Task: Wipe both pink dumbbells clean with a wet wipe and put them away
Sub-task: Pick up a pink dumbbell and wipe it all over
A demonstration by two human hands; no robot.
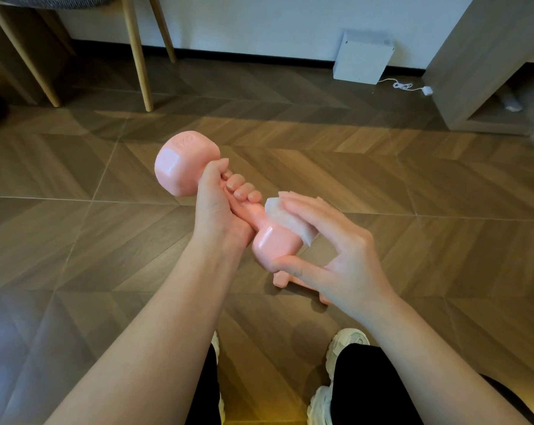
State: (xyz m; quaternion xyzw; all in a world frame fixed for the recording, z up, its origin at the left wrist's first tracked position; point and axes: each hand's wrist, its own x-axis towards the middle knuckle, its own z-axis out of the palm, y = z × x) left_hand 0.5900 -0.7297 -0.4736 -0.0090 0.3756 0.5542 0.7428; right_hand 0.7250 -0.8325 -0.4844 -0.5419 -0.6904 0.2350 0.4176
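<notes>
Wipe (285, 217) drapes tilted pink dumbbell (180, 167); second dumbbell (282, 279) floored.

The pink dumbbell (180, 167) bears raised lettering on its far head, possibly "1KG".

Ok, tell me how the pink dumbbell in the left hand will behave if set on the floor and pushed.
The dumbbell probably won't roll far: its heads show flat facets. It likely feels heavy for its size; the left hand wraps its handle fully. Its glossy surface, damp under the wet wipe, may be slippery.
</notes>
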